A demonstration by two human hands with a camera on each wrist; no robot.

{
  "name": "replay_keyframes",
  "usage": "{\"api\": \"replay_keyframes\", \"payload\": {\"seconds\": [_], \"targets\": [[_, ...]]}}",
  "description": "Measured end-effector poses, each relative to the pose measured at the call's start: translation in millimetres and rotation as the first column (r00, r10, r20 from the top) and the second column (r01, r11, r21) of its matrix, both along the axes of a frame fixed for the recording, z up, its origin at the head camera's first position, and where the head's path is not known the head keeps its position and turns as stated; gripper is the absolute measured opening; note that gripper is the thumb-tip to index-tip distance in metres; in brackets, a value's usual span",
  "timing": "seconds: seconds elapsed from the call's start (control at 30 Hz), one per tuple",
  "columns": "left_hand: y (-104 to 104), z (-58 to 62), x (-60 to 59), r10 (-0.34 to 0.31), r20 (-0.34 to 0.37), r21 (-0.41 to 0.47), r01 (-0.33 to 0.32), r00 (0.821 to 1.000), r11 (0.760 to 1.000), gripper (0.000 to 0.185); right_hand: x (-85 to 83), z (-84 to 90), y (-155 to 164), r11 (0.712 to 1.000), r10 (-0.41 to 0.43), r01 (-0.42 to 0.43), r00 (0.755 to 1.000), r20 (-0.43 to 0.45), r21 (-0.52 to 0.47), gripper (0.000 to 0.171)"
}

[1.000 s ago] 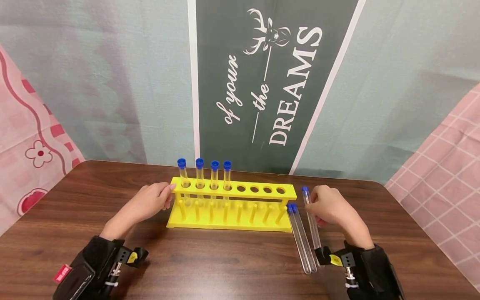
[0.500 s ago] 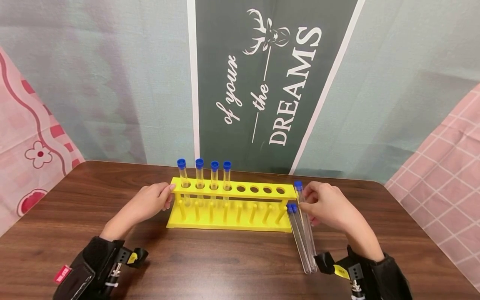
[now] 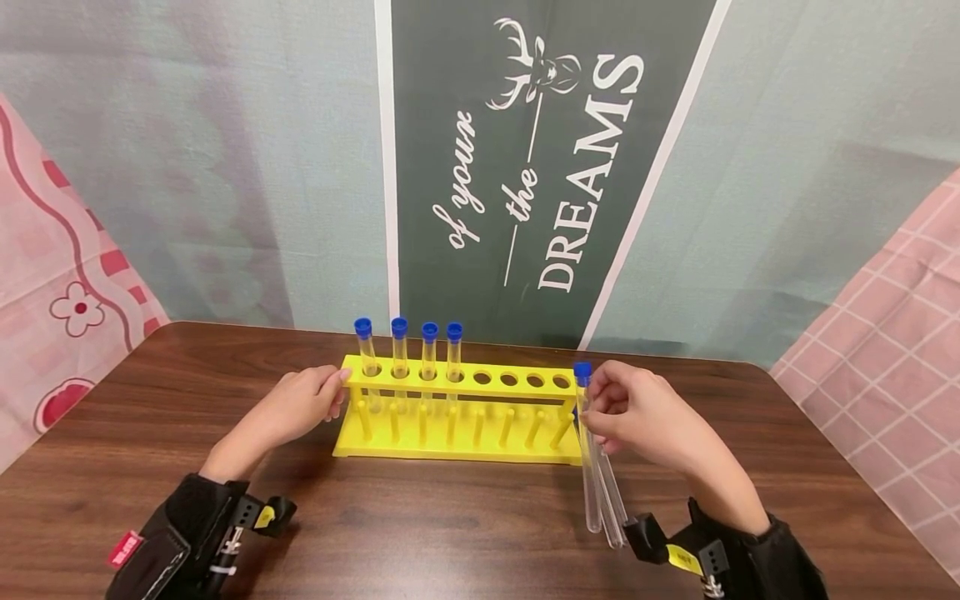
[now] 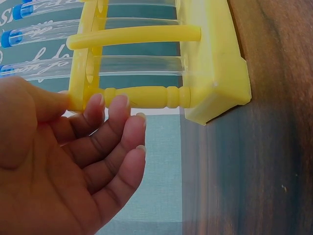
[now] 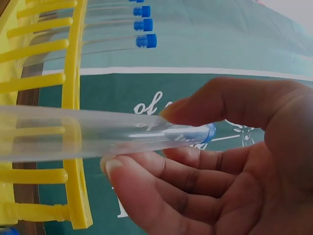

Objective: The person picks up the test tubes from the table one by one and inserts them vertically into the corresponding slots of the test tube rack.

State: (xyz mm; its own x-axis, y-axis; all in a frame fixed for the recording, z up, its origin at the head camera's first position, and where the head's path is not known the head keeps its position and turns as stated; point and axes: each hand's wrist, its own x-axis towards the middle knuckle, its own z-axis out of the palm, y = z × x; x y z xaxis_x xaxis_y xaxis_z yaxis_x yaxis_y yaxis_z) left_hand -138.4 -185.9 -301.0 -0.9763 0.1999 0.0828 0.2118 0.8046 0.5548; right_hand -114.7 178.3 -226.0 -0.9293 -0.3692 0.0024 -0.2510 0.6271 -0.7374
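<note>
A yellow test tube rack [image 3: 468, 377] stands on the table, several blue-capped test tubes [image 3: 400, 346] upright in its left holes. My left hand [image 3: 303, 400] grips the left end of its top bar; in the left wrist view, thumb and index finger [image 4: 93, 112] pinch the bar while the other fingers curve beside the end post. At the right end, my right hand [image 3: 645, 412] pinches a clear test tube [image 3: 590, 475] with a blue cap, between thumb and fingers just below the cap. In the right wrist view this tube [image 5: 112, 132] crosses in front of the rack.
Loose test tubes [image 3: 615, 508] lie on the wooden table [image 3: 450, 533] by the rack's right end, partly hidden behind the held tube and right hand. The rack's right holes [image 3: 535, 381] hold no tubes. A printed cloth [image 3: 330, 167] hangs behind the table.
My right hand has moved left with the test tube, from beside the loose tubes to the rack's right end, in front of them. The left hand and rack have stayed still.
</note>
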Motion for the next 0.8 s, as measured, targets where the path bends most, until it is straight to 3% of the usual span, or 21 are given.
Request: {"api": "replay_keyframes", "payload": {"seconds": [0.27,0.47,0.8], "targets": [[-0.7,0.7,-0.6,0.002,0.005,0.004,-0.002,1.0,1.0,0.031,2.2,2.3,-0.9,0.997,0.068,-0.067,0.998,0.003,-0.044,0.02],[-0.9,0.9,-0.1,-0.003,-0.001,0.004,0.003,1.0,1.0,0.032,2.6,0.0,-3.1,0.987,0.141,-0.144,0.989,-0.044,-0.067,0.02],[-0.3,1.1,-0.1,0.001,0.0,0.006,-0.001,1.0,1.0,0.032,2.2,-4.0,-9.7,0.988,0.154,-0.156,0.983,-0.097,-0.009,0.02]]}}
